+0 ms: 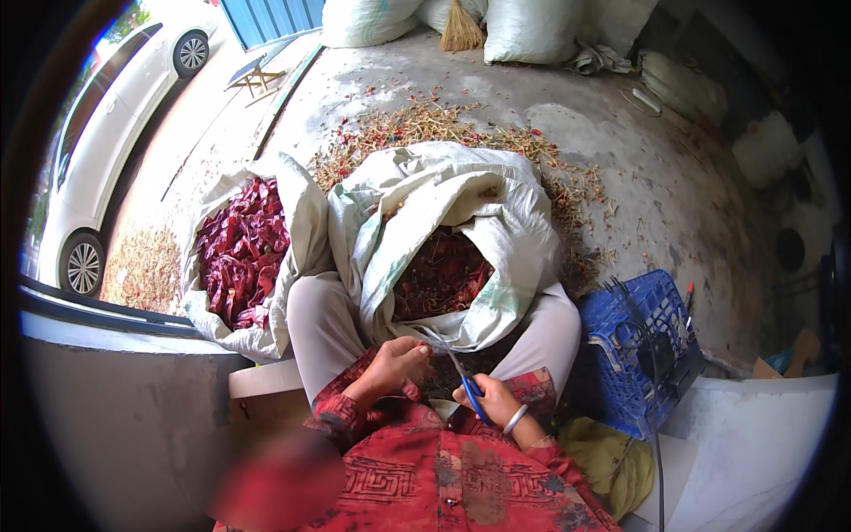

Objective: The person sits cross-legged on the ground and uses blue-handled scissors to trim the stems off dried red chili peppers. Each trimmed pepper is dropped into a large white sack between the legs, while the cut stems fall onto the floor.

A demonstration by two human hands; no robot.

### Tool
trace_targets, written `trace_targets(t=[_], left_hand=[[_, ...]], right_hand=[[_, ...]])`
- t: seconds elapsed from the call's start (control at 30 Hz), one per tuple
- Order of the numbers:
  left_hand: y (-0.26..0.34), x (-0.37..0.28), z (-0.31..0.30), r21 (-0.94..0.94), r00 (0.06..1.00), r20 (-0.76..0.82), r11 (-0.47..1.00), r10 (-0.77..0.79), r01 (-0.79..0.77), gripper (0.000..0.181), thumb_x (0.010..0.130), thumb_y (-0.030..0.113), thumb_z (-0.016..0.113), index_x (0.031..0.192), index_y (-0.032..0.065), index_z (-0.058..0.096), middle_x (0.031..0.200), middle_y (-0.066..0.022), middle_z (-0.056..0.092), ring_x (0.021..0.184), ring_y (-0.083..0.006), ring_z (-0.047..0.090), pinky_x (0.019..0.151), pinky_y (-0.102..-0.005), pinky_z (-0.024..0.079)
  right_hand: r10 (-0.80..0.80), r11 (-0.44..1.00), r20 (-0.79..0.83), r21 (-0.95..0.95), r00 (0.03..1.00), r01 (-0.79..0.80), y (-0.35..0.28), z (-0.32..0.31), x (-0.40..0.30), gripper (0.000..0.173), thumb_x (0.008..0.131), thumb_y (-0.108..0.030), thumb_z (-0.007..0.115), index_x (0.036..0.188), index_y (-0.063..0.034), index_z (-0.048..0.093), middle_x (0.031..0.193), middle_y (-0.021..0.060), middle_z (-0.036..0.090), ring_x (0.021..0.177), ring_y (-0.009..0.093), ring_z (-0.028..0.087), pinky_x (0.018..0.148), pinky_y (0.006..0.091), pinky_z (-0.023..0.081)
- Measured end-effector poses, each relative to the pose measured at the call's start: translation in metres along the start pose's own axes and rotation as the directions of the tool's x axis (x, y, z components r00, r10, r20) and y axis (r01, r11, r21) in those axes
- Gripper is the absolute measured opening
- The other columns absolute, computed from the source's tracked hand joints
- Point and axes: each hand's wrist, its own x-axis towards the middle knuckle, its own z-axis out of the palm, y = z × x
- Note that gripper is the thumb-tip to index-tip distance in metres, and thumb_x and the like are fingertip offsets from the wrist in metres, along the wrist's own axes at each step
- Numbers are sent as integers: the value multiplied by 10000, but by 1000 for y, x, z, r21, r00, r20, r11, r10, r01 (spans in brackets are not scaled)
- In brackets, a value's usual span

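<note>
My left hand (397, 362) pinches what looks like a dried red chili pepper (411, 390), partly hidden by the fingers. In my right hand (498, 401) is a pair of scissors (473, 394) with blue handles, its blades pointing up and left toward the left fingertips. Whether the blades touch the pepper is too small to tell. Between my knees stands a white woven sack (392, 292) with its mouth rolled open and dark dried chilies (444, 274) inside. A second woven sack (307, 229), to the left, is full of glossy dark-red dried chilies (243, 256).
Cut stems and chili scraps (425, 126) litter the concrete floor beyond the sacks. At right, a blue plastic crate (598, 372) has a dark cable over it. A straw broom (461, 30), full sacks (532, 30), a folding stool (254, 74) and a white car (126, 110) are farther off.
</note>
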Motion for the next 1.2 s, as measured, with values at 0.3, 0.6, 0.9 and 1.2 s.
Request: trace_targets(t=[0.3, 0.6, 0.9, 1.2], left_hand=[[-2, 6, -5, 81, 999, -39, 996, 31, -28, 280, 919, 298, 645, 928, 29, 567, 723, -6, 569, 624, -90, 554, 509, -224, 423], [-17, 8, -18, -16, 991, -136, 1000, -1, -1, 249, 896, 292, 678, 873, 64, 580, 664, 43, 523, 542, -50, 494, 473, -213, 376], [-15, 13, -16, -71, 983, -182, 997, -21, 8, 243, 893, 281, 676, 909, 55, 590, 701, 29, 543, 571, -64, 532, 482, -228, 436], [10, 58, -8, 85, 887, -342, 950, 310, -299, 271, 891, 134, 668, 1120, 18, 581, 796, -5, 593, 665, -76, 540, 562, -241, 465]], right_hand=[[515, 523, 207, 692, 832, -497, 21, -18, 83, 774, 722, -728, 620, 988, -3, 566, 669, -10, 525, 548, 109, 546, 645, 386, 583], [596, 529, 209, 624, 775, -575, 41, -19, 126, 715, 668, -737, 670, 889, -69, 539, 650, -13, 495, 487, 138, 507, 620, 422, 582], [482, 712, 0, 583, 876, -391, -6, -36, 157, 569, 791, -558, 709, 814, -8, 563, 575, -15, 459, 397, 67, 396, 387, 227, 388], [279, 794, 100, 535, 955, -288, -22, -24, 81, 556, 809, -550, 692, 851, -5, 592, 614, -19, 476, 422, 75, 452, 395, 225, 401]])
